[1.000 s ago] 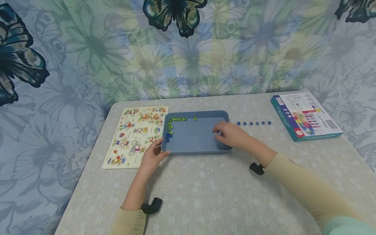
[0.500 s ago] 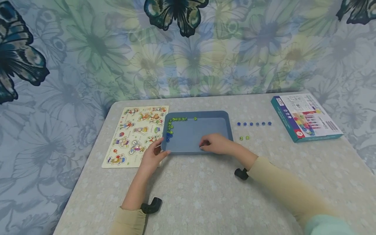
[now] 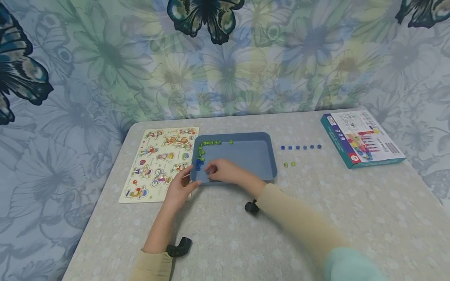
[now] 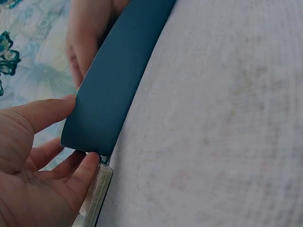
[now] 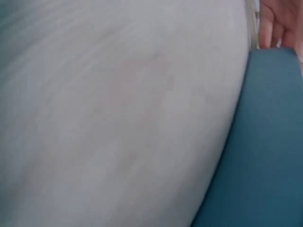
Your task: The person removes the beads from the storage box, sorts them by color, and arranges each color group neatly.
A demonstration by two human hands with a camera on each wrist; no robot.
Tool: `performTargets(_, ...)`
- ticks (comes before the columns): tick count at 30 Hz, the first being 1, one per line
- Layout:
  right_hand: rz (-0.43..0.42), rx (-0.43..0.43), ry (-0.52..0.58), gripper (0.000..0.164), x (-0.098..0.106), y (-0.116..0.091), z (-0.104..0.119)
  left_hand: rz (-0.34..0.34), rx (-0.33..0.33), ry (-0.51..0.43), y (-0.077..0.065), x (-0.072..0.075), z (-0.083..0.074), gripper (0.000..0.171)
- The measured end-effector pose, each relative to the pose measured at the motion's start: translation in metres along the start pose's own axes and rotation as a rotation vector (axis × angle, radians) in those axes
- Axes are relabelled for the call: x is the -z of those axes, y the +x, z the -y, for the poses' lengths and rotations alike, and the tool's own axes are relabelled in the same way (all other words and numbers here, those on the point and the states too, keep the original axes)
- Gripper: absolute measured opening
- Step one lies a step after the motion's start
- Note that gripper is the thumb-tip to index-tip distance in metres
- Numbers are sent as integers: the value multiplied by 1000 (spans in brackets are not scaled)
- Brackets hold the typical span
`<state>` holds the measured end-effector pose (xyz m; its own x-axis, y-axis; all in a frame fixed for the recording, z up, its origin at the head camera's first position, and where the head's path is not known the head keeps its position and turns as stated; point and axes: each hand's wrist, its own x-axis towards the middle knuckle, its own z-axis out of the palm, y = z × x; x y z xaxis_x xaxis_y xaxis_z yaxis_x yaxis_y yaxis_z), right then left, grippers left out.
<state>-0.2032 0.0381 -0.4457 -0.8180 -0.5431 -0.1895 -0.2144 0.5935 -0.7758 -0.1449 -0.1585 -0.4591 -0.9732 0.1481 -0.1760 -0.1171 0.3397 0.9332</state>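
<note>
In the head view my left hand (image 3: 177,191) grips the near left corner of a blue tray (image 3: 242,156). The left wrist view has its thumb on the tray wall (image 4: 102,99), with the other fingers around the corner. Over the left part of the tray is my right hand (image 3: 225,171), fingers bent and thumb apart, no bead visible between them. Just beyond its fingertips lie small blue beads (image 3: 199,164). Green beads (image 3: 211,143) follow the tray's far left corner, and a lone green bead (image 3: 231,142) sits further right. The right wrist view misses the right hand's fingers.
Right of the tray, a row of several blue beads (image 3: 297,147) lies on the table (image 3: 246,234), with two green beads (image 3: 289,164) nearer. A boxed set (image 3: 363,138) lies at the far right. Left of the tray is a picture puzzle board (image 3: 154,164).
My right hand has moved left across the tray, from its right side to near the blue beads. Two green beads on the table have come into sight. My left hand stays on the corner.
</note>
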Motion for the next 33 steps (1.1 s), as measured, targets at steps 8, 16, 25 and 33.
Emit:
performTargets(8,-151,-52,-110,27,-17,27,19,-5,-39,10,-1,-1,0,65)
performTargets(16,-164,-33,-242,19,-22,35,25,-13,-32,11,-2,0,-3,64)
performTargets(25,-146,-50,-349,10,-25,37,32,2,-23,14,-7,2,-13,65)
performTargets(33,-165,-8,-331,5,-25,31,29,-8,-32,15,-2,0,-2,66)
